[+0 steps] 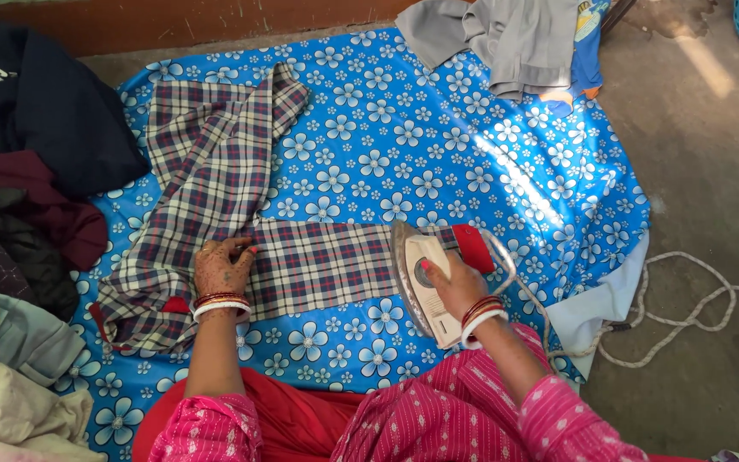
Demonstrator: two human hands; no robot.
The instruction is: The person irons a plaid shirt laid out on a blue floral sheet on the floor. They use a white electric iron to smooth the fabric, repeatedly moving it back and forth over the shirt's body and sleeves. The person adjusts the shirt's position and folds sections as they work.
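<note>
On concrete floor (712,171), blue floral sheet (438,145), plaid shirt (207,162), clothes heaps (19,197)

Bright sunlit streak, sharp focus

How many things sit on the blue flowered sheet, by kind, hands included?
Checked shirts: 1
Irons: 1
Grey clothes: 1
Hands: 2, left hand flat on the shirt, right hand gripping the iron
Total: 5

1 plaid shirt (215,188) at 9 o'clock, 1 iron (421,282) at 5, 1 floral sheet (438,145), 2 hands, 1 grey garment (506,38) at 1.
</note>
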